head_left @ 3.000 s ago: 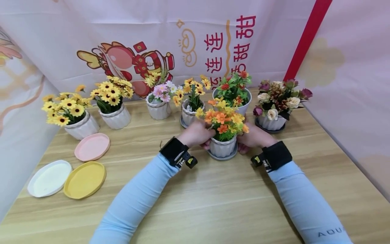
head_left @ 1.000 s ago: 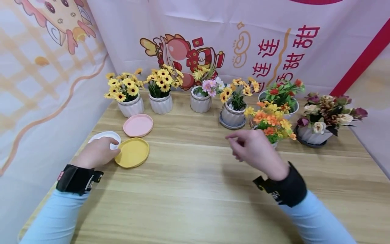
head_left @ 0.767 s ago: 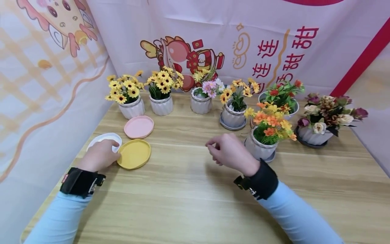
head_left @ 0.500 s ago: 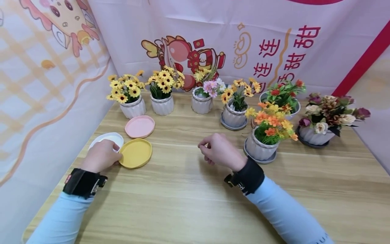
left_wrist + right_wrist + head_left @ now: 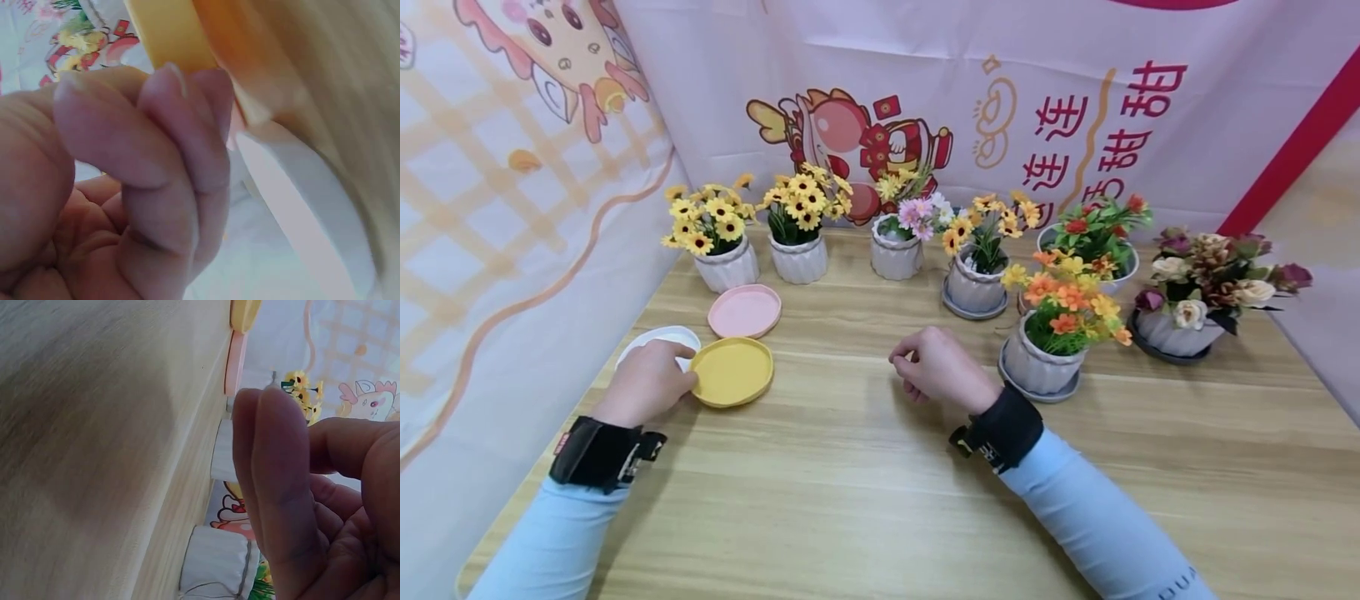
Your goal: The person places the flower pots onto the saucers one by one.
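Observation:
My left hand pinches the near left edge of a round yellow saucer. In the left wrist view, the yellow saucer stands at the fingertips, tinting the wood beside it orange. A white saucer lies partly hidden behind this hand, and a pink saucer lies just beyond the yellow one. Over the middle of the table, my right hand has loosely curled fingers and holds nothing. Right of it, a grey-white pot of orange and yellow flowers sits on a grey saucer.
Two pots of yellow daisies and a pot of pink flowers stand along the back. Farther right are an orange-yellow daisy pot on a saucer, a red-flowered plant and a rose pot on a dark saucer.
The hands have left the orange flower pot, which sits on its saucer. The left hand went to the yellow saucer, which has shifted slightly. The right hand moved left, then settled.

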